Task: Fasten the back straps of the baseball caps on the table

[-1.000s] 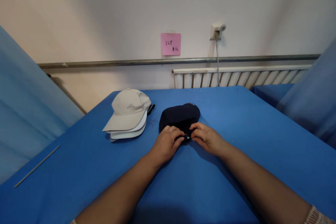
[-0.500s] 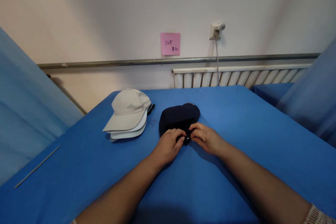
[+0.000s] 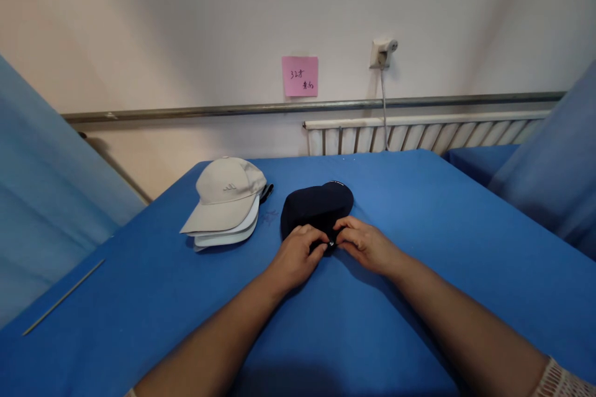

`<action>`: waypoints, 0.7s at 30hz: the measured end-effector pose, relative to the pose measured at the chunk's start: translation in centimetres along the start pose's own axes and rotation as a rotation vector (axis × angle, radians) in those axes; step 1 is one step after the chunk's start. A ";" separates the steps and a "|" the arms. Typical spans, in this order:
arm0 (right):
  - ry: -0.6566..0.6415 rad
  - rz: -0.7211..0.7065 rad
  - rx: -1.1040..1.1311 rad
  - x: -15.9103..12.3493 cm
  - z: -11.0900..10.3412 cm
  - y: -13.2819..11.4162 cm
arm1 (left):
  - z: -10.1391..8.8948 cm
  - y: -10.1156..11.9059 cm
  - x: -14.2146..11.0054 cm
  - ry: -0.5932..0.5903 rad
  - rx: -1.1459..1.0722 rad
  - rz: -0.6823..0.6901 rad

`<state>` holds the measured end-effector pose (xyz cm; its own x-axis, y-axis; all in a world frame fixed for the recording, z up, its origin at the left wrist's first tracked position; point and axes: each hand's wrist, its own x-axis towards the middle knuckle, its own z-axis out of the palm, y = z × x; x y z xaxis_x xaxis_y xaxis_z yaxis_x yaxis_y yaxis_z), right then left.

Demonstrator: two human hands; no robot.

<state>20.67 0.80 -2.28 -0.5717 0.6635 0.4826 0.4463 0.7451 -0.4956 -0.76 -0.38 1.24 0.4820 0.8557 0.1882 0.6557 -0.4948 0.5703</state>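
Note:
A dark navy baseball cap (image 3: pixel 310 203) lies on the blue-covered table, its brim pointing away to the back right. At its near edge, both hands pinch the back strap around a small shiny buckle (image 3: pixel 331 243). My left hand (image 3: pixel 298 255) grips the strap from the left with thumb and forefinger. From the right, my right hand (image 3: pixel 365 245) holds the strap between thumb and fingers, close to the buckle. The fingertips hide most of the strap.
To the left stands a stack of caps, a beige cap (image 3: pixel 226 189) on top of paler ones. A thin stick (image 3: pixel 64 298) lies near the table's left edge. Behind the blue table (image 3: pixel 395 189) are a white radiator (image 3: pixel 419 133) and a metal pipe (image 3: pixel 209 112). Blue curtains hang at both sides.
The hands stay pinched at the cap's strap with almost no movement. The whole view has shifted very slightly.

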 end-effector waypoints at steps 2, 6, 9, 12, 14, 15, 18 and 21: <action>-0.001 0.002 -0.001 0.0 0.0 -0.1 | 0.1 -0.1 0.1 -0.010 0.006 0.007; -0.006 0.002 -0.010 0.1 -0.1 -0.3 | 0.2 -0.2 0.1 -0.001 0.020 0.006; -0.001 -0.001 -0.016 0.1 0.0 -0.4 | 0.3 -0.3 0.1 0.045 -0.034 -0.040; 0.006 -0.006 -0.016 0.1 0.0 -0.4 | 0.3 -0.6 0.1 0.054 -0.081 -0.048; 0.009 -0.010 -0.013 0.1 0.1 -0.3 | 0.3 -0.8 0.2 0.040 -0.081 -0.021; 0.010 -0.010 -0.013 0.1 0.1 -0.3 | 0.3 -0.9 0.2 0.038 -0.074 -0.007; 0.008 -0.008 -0.017 0.1 0.1 -0.4 | 0.2 -1.1 0.2 0.041 -0.039 0.027; 0.007 -0.009 -0.018 0.1 0.1 -0.5 | 0.2 -1.3 0.3 0.036 -0.007 0.046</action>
<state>20.36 0.45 -2.03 -0.5711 0.6571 0.4920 0.4535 0.7522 -0.4781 -1.43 0.48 0.39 0.4905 0.8369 0.2429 0.6290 -0.5329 0.5660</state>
